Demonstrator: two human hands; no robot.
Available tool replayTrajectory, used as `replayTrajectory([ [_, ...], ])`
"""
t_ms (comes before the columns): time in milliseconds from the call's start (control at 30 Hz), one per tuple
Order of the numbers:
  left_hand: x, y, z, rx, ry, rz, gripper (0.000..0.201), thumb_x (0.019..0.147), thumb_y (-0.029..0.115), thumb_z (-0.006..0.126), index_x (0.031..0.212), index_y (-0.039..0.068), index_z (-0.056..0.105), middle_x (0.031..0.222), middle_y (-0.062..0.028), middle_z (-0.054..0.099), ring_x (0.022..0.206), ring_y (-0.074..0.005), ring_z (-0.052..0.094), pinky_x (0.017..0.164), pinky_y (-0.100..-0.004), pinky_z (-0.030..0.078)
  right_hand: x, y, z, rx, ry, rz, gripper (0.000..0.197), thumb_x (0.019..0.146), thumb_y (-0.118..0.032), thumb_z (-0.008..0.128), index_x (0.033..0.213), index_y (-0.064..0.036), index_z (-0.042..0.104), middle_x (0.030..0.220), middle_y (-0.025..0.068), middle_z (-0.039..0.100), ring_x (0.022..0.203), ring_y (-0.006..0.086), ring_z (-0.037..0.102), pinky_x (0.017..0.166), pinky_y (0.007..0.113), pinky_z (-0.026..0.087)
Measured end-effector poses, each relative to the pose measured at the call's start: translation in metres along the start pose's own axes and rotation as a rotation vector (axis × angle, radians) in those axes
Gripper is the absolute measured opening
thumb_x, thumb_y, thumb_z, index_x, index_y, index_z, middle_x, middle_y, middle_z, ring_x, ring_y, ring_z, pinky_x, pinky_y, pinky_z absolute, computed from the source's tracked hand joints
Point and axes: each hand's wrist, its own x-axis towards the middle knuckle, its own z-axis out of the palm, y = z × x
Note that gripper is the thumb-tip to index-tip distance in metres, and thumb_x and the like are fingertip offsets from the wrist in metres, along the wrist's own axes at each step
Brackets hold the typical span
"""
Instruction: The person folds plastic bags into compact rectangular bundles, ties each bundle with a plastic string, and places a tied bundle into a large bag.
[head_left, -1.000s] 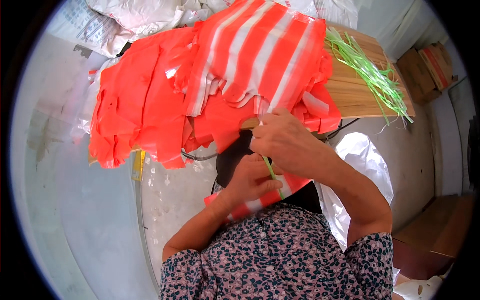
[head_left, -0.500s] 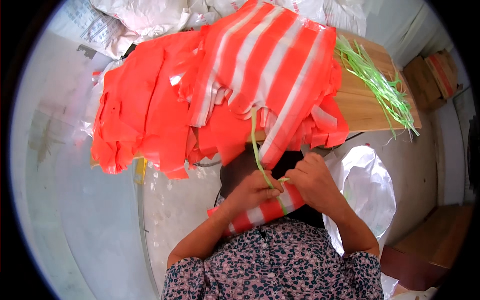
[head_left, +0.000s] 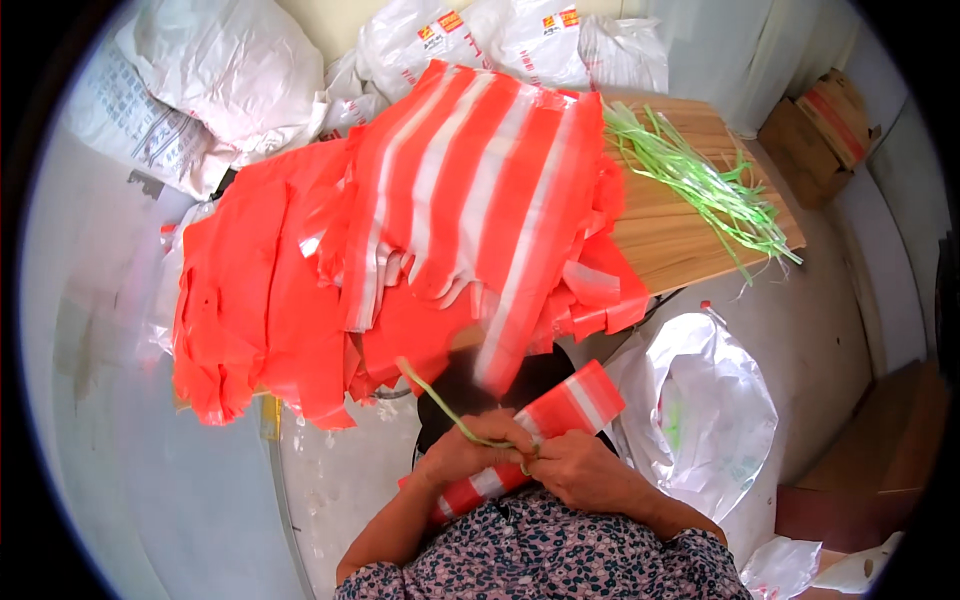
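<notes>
Pinching green strip (head_left: 440,405) around rolled striped bags (head_left: 545,425): left hand (head_left: 470,455), right hand (head_left: 585,470).

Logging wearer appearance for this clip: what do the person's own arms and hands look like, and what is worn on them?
Both hands, left hand and right hand, are bare: no gloves, and no rings or watch that I can make out. The forearms are uncovered. Short sleeves of a dark top with a small pink and white floral print end near the elbows.

- Bags (head_left: 470,200): thin plastic, orange and white, slightly glossy.
- Roll (head_left: 545,425): the same glossy plastic.
- Strips (head_left: 700,185): green, shiny plastic twine.
- Worktop (head_left: 680,240): pale wood, matt, grained.
- Sacks (head_left: 230,70): white, crinkled plastic.
- Box (head_left: 815,135): brown cardboard, matt.
</notes>
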Motion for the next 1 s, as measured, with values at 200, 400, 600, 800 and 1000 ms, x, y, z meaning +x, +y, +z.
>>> replayTrajectory([
  [200, -0.007, -0.008, 0.008, 0.718, 0.228, 0.287, 0.010, 0.073, 0.003, 0.069, 0.079, 0.010, 0.065, 0.083, -0.0014, 0.068, 0.083, -0.0186, 0.063, 0.091, -0.0419, 0.043, 0.004, 0.011, -0.002, 0.177, 0.183, 0.166, 0.019, 0.086, -0.015, 0.062, 0.097, 0.0001, 0.062, 0.084, 0.0100, 0.059, 0.076, 0.0257, 0.059, 0.067, 0.037, 0.045],
  [400, 0.002, 0.002, 0.018, 1.115, 0.361, 0.680, 0.016, 0.065, 0.005, 0.065, 0.081, 0.008, 0.066, 0.085, -0.0034, 0.067, 0.079, -0.0172, 0.062, 0.083, -0.0379, 0.048, 0.019, 0.016, 0.023, 0.514, 0.292, 0.250, 0.033, 0.087, -0.013, 0.056, 0.118, -0.0009, 0.054, 0.107, 0.0185, 0.061, 0.098, 0.0309, 0.061, 0.082, 0.037, 0.048],
  [600, 0.002, 0.005, 0.018, 1.189, 0.434, 0.681, 0.021, 0.065, 0.005, 0.064, 0.085, 0.005, 0.064, 0.087, -0.0058, 0.065, 0.075, -0.0206, 0.060, 0.071, -0.0352, 0.047, 0.020, 0.010, 0.017, 0.452, 0.314, 0.203, 0.023, 0.082, -0.014, 0.060, 0.102, -0.0014, 0.059, 0.089, 0.0154, 0.060, 0.082, 0.0320, 0.060, 0.070, 0.039, 0.048],
  [800, -0.002, 0.012, 0.010, 1.303, 0.336, 0.500, 0.019, 0.067, 0.011, 0.067, 0.084, 0.005, 0.061, 0.082, -0.0048, 0.060, 0.074, -0.0211, 0.058, 0.069, -0.0338, 0.044, 0.007, 0.002, 0.004, -0.121, 0.259, 0.199, 0.008, 0.079, -0.013, 0.062, 0.082, -0.0055, 0.061, 0.077, 0.0104, 0.060, 0.073, 0.0284, 0.059, 0.062, 0.039, 0.046],
  [1000, -0.008, -0.002, -0.005, 1.401, 0.358, 0.289, 0.021, 0.070, 0.016, 0.071, 0.067, 0.008, 0.052, 0.069, -0.0050, 0.051, 0.066, -0.0221, 0.053, 0.063, -0.0347, 0.041, -0.009, 0.018, 0.008, -0.158, -0.128, 0.206, 0.022, 0.086, -0.023, 0.054, 0.074, -0.0051, 0.059, 0.067, 0.0146, 0.060, 0.063, 0.0331, 0.061, 0.058, 0.044, 0.047],
])
